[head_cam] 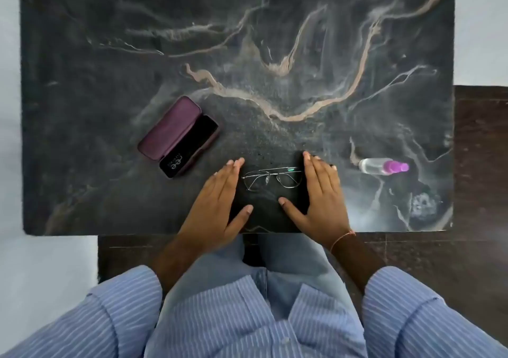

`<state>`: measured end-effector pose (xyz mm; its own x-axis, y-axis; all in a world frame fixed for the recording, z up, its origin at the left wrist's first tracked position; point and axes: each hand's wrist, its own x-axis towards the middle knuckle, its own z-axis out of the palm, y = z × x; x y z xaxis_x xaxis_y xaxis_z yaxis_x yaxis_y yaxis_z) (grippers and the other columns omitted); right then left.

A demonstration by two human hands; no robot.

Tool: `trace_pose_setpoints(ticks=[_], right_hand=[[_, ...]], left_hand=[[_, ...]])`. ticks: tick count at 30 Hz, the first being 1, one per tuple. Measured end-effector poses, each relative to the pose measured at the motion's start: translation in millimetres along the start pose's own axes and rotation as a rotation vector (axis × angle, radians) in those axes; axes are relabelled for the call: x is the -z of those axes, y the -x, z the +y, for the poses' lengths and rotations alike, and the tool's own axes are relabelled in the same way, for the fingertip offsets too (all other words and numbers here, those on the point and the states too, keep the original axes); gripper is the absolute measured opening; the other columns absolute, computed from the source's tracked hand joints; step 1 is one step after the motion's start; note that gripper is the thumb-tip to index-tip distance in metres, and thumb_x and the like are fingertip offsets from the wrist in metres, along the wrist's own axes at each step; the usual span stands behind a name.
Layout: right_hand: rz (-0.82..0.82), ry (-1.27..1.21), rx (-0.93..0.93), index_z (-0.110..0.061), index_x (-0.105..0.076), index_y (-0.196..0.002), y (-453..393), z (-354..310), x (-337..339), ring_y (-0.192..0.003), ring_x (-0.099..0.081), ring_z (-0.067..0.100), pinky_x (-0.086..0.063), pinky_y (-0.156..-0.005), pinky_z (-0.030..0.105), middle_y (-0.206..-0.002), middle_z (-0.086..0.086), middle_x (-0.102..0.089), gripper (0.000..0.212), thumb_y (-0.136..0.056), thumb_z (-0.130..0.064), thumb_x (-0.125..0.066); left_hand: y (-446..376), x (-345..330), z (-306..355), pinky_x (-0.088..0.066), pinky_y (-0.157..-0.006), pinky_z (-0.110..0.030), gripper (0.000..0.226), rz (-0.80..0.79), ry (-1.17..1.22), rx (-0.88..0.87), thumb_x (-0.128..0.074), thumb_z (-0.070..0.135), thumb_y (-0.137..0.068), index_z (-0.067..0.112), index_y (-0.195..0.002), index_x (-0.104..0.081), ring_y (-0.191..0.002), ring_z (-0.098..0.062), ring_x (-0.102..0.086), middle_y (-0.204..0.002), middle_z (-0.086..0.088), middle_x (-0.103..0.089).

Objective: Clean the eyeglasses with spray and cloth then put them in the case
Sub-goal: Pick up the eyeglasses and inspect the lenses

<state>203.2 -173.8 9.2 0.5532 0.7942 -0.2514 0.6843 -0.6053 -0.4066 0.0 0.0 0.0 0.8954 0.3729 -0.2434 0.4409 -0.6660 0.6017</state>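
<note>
A: What lay furthest left on the counter (82, 55)?

B: The eyeglass case (178, 140), purple, lid swung open, dark lining showing. It sat well apart from the rest, angled across the dark veined stone.

A: And next along?

B: The left hand (217, 201), flat on the counter with fingers straight and thumb spread, gripping nothing. Its inner edge rested at the left border of a black cloth (272, 209) spread near the front edge.

A: Where were the eyeglasses?

B: The eyeglasses (270, 177) lay on that cloth between the two hands, thin metal frame, lenses toward the person. Neither hand touched them as far as I could see.

A: The other hand?

B: The right hand (319, 192) pressed flat on the cloth's right side, fingers straight, thumb out toward the middle, a thin thread band at the wrist.

A: Anything beyond it?

B: The spray bottle (382, 166), clear with a pink top, lying on its side, near the right hand but apart.
</note>
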Motion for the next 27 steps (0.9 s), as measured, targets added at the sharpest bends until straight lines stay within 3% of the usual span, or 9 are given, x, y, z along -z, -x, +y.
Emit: trace_pose_setpoints(ticks=[6, 11, 13, 14, 15, 17, 20, 22, 27], right_hand=[[0.175, 0.009, 0.072, -0.004, -0.036, -0.162, 0, 12, -24, -0.156, -0.036, 0.028, -0.028, -0.126, 0.06, -0.166, 0.008, -0.043, 0.086, -0.096, -0.047, -0.07], [0.276, 0.011, 0.144, -0.004, -0.041, -0.159, 2, 19, -35, -0.154, -0.04, 0.024, -0.03, -0.127, 0.053, -0.162, 0.006, -0.047, 0.082, -0.094, -0.046, -0.07], [0.318, -0.031, 0.157, -0.008, -0.045, -0.158, 4, 23, -39, -0.152, -0.041, 0.02, -0.032, -0.127, 0.045, -0.16, 0.003, -0.047, 0.082, -0.091, -0.045, -0.072], [0.33, -0.053, 0.148, -0.011, -0.046, -0.158, 4, 26, -39, -0.149, -0.042, 0.016, -0.032, -0.126, 0.039, -0.158, 0.0, -0.047, 0.083, -0.089, -0.047, -0.073], [0.353, -0.064, 0.142, -0.012, -0.047, -0.158, 4, 28, -40, -0.146, -0.042, 0.012, -0.032, -0.125, 0.033, -0.154, -0.001, -0.046, 0.085, -0.086, -0.05, -0.074], [0.404, -0.066, 0.152, -0.014, -0.048, -0.156, 3, 33, -41, -0.14, -0.044, 0.012, -0.034, -0.123, 0.031, -0.147, 0.001, -0.047, 0.088, -0.083, -0.054, -0.076], [0.456, -0.113, 0.178, -0.019, -0.058, -0.149, -2, 39, -44, -0.131, -0.051, 0.02, -0.041, -0.119, 0.042, -0.134, 0.003, -0.053, 0.081, -0.081, -0.059, -0.076], [0.504, -0.119, 0.204, -0.022, -0.065, -0.141, -3, 40, -45, -0.122, -0.056, 0.024, -0.044, -0.113, 0.045, -0.124, 0.0, -0.056, 0.077, -0.079, -0.067, -0.073], [0.527, -0.128, 0.184, -0.029, -0.074, -0.126, -6, 36, -45, -0.111, -0.053, 0.022, -0.037, -0.099, 0.027, -0.106, -0.006, -0.057, 0.076, -0.07, -0.08, -0.065]], left_hand=[[-5, -24, -11, -0.009, -0.139, -0.033, 0.082, 0.133, -0.015, -0.009, -0.049, 0.048, -0.109, 0.005, -0.172, -0.018, -0.171, -0.016, -0.014, -0.18, 0.003, -0.029], [-7, -34, -18, -0.014, -0.138, -0.036, 0.085, 0.234, -0.023, -0.082, -0.055, 0.047, -0.102, 0.005, -0.17, -0.026, -0.169, -0.018, -0.025, -0.176, 0.002, -0.039], [-11, -32, -32, -0.018, -0.138, -0.049, 0.128, 0.001, -0.032, 0.086, -0.059, 0.09, -0.077, -0.003, -0.162, -0.037, -0.162, -0.032, -0.04, -0.168, -0.012, -0.05], [-25, -29, -51, -0.022, -0.136, -0.055, 0.157, 0.073, 0.003, 0.134, -0.053, 0.11, -0.054, -0.007, -0.157, -0.042, -0.156, -0.04, -0.046, -0.163, -0.021, -0.054], [-28, -29, -53, -0.025, -0.135, -0.054, 0.153, 0.074, 0.006, 0.139, -0.055, 0.109, -0.055, -0.005, -0.157, -0.045, -0.155, -0.039, -0.049, -0.162, -0.02, -0.055], [-16, -44, -34, -0.027, -0.134, -0.031, 0.084, 0.41, 0.032, 0.018, -0.065, 0.053, -0.097, 0.009, -0.165, -0.042, -0.157, -0.014, -0.046, -0.166, 0.001, -0.052], [10, -53, -23, -0.029, -0.125, -0.013, 0.062, 0.581, -0.022, -0.119, -0.058, 0.028, -0.105, 0.014, -0.164, -0.045, -0.15, -0.005, -0.048, -0.161, 0.007, -0.053], [2, -53, -31, -0.033, -0.123, -0.021, 0.058, 0.589, -0.028, -0.108, -0.058, 0.028, -0.105, 0.013, -0.16, -0.05, -0.142, -0.018, -0.055, -0.154, 0.0, -0.058], [-13, -50, -34, -0.049, -0.112, -0.046, 0.043, 0.609, -0.075, -0.094, -0.058, 0.02, -0.106, 0.021, -0.149, -0.065, -0.118, -0.029, -0.063, -0.127, 0.0, -0.07]])
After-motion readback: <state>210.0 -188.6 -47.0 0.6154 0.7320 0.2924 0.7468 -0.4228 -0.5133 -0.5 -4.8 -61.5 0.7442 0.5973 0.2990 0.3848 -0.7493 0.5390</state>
